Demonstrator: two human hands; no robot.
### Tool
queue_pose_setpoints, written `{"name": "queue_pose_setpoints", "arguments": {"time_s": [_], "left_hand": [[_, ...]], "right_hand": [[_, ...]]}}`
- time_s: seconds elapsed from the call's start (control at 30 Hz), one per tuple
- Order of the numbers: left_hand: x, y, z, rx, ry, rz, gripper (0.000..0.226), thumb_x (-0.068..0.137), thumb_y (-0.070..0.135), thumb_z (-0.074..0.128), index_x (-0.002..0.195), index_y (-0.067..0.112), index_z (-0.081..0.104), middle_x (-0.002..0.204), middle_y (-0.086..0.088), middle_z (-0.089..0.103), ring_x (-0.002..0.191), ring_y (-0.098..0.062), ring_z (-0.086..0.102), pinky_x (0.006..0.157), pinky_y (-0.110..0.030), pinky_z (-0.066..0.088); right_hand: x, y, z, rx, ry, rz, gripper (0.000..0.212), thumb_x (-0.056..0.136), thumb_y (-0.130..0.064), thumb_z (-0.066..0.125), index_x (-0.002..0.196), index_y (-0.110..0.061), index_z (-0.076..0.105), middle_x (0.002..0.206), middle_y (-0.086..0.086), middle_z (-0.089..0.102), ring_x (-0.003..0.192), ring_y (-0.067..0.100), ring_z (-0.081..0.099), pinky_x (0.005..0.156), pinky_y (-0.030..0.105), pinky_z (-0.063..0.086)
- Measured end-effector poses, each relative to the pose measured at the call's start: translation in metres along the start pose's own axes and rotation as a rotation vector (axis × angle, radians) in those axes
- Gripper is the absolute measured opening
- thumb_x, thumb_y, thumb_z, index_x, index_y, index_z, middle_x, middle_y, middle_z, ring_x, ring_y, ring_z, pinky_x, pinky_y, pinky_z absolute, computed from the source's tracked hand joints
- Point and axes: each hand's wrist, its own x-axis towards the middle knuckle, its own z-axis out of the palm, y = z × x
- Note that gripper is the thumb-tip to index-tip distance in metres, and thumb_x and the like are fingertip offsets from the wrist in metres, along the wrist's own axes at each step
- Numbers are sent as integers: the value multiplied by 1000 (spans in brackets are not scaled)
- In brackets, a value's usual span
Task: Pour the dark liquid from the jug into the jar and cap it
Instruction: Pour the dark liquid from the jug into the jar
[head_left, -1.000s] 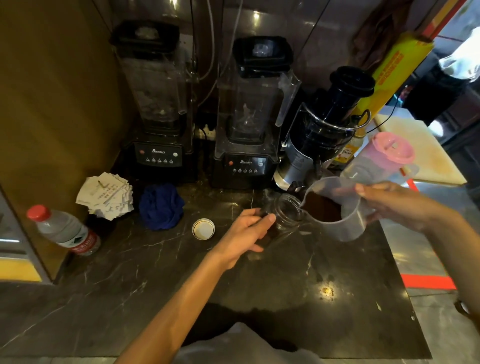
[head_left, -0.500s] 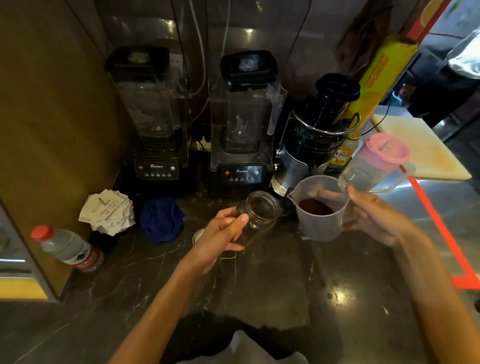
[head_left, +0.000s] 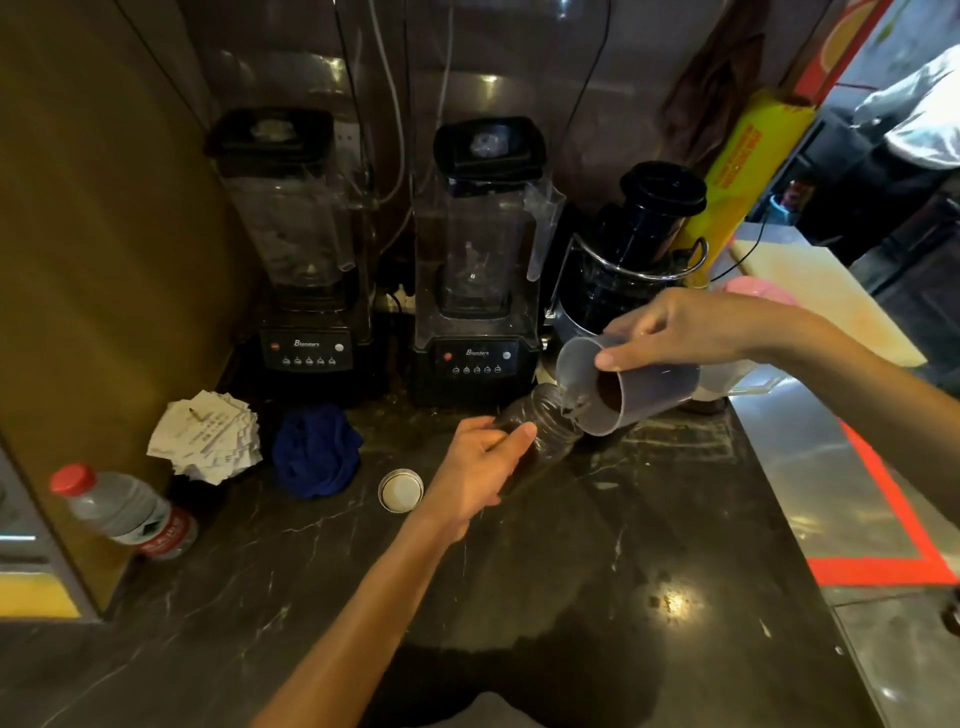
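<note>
My left hand (head_left: 475, 470) grips a clear glass jar (head_left: 545, 423), tilted with its mouth towards the right. My right hand (head_left: 691, 327) holds a translucent plastic jug (head_left: 631, 387) from above, tipped steeply left so its spout sits at the jar's mouth. Dark liquid lies inside the jug and runs at the spout into the jar. The jar's white cap (head_left: 401, 489) lies upside down on the dark marble counter (head_left: 597, 571), just left of my left wrist.
Two black blenders (head_left: 304, 260) (head_left: 480, 270) and a black juicer (head_left: 631, 249) line the back wall. A blue cloth (head_left: 317, 449), a paper stack (head_left: 208, 436) and a lying water bottle (head_left: 122, 512) sit at left. A pink-lidded pitcher (head_left: 758, 291) stands behind my right hand.
My right hand has lifted and tipped the jug over to the left, bringing its spout to the jar. The left hand has tilted the jar towards it; liquid now flows.
</note>
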Motion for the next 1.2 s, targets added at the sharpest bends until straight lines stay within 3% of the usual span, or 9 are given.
{"name": "queue_pose_setpoints", "arguments": {"time_s": [0.13, 0.27, 0.4, 0.53, 0.6, 0.73, 0.83, 0.97, 1.2], "left_hand": [[4, 6, 10, 46, 0, -6, 45, 96, 50, 56, 95, 9, 76, 137, 9, 38, 98, 2, 50, 90, -49, 56], [3, 8, 16, 34, -19, 5, 46, 96, 50, 56, 93, 8, 75, 139, 6, 35, 102, -4, 52, 88, -49, 56], [4, 8, 22, 36, -49, -15, 44, 96, 51, 56, 93, 11, 74, 143, 6, 32, 113, -16, 53, 91, -51, 55], [7, 8, 26, 36, -66, -28, 41, 95, 53, 57, 88, 16, 74, 145, 5, 32, 119, -21, 52, 91, -53, 56], [7, 8, 27, 26, -75, -30, 40, 95, 53, 57, 90, 17, 74, 146, 6, 31, 120, -21, 52, 92, -53, 55], [4, 9, 27, 35, -95, -31, 35, 95, 52, 56, 91, 22, 72, 146, 7, 31, 118, -20, 53, 94, -53, 55], [3, 8, 27, 31, -97, -41, 38, 96, 52, 56, 100, 18, 73, 149, 7, 29, 121, -22, 53, 95, -53, 54], [3, 8, 27, 20, -90, -39, 37, 96, 51, 56, 100, 19, 73, 151, 6, 29, 122, -22, 52, 95, -54, 54], [3, 9, 27, 12, -82, -55, 40, 96, 50, 56, 107, 15, 72, 150, 5, 29, 123, -23, 53, 96, -55, 53]], "right_hand": [[2, -12, -6, -141, -27, 13, 73, 65, -78, 59, 58, -5, 59, 109, 22, 67, 68, 28, 56, 66, 40, 34], [-1, -10, -9, -220, -2, 1, 66, 56, -84, 54, 48, -19, 60, 127, 3, 70, 104, 28, 68, 77, 45, 48], [-5, -8, -10, -257, 4, -16, 73, 57, -86, 52, 56, -15, 67, 120, 11, 69, 92, 27, 70, 74, 45, 49], [-9, -7, -10, -267, 21, -31, 72, 59, -82, 53, 60, -12, 69, 118, 13, 68, 98, 33, 68, 69, 36, 42], [-11, -8, -10, -282, 11, -35, 75, 59, -84, 51, 61, -11, 69, 110, 13, 68, 86, 29, 67, 66, 37, 41], [-14, -13, -9, -332, 3, -40, 82, 57, -86, 45, 71, -11, 75, 129, 11, 65, 108, 34, 66, 84, 48, 51], [-16, -16, -9, -362, -11, -24, 79, 58, -85, 45, 73, -14, 76, 141, 0, 60, 106, 28, 67, 85, 45, 51], [-17, -17, -9, -369, -7, -46, 82, 58, -85, 44, 73, -10, 75, 132, 14, 63, 112, 35, 64, 86, 47, 50], [-17, -24, -6, -454, -18, -59, 77, 59, -83, 41, 72, -14, 74, 137, 9, 62, 108, 30, 66, 84, 44, 50]]}}
